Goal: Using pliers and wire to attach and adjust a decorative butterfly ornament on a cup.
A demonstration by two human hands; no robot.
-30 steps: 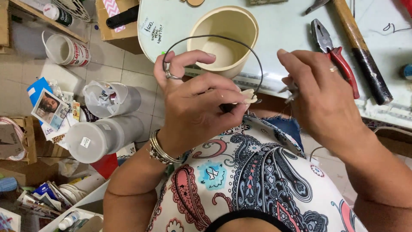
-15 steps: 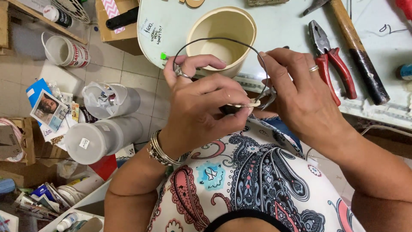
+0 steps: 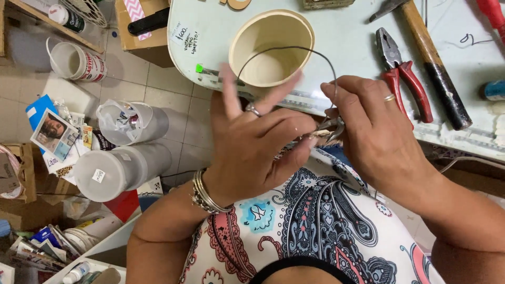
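Wire loop point(image 3: 294, 50) over cream pot point(image 3: 271, 47), both hands pinching

Thin dark metal wire point(image 3: 294, 49); matt cream plastic cup point(image 3: 272, 47).

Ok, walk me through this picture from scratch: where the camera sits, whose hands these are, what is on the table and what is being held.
There is no machine here. The single view comes from a camera worn on a person's head, looking straight down, so the patterned shirt at the bottom is the person's own chest. The left hand, with a ring and metal bracelets, and the right hand meet in front of the body. Between them runs a thin dark wire bent into a loop. The right hand grips a small metal tool at the wire's end; its exact kind is hard to tell. On the pale table lie a cream cup, red-handled pliers and a hammer. Plastic containers stand on the floor at the left.
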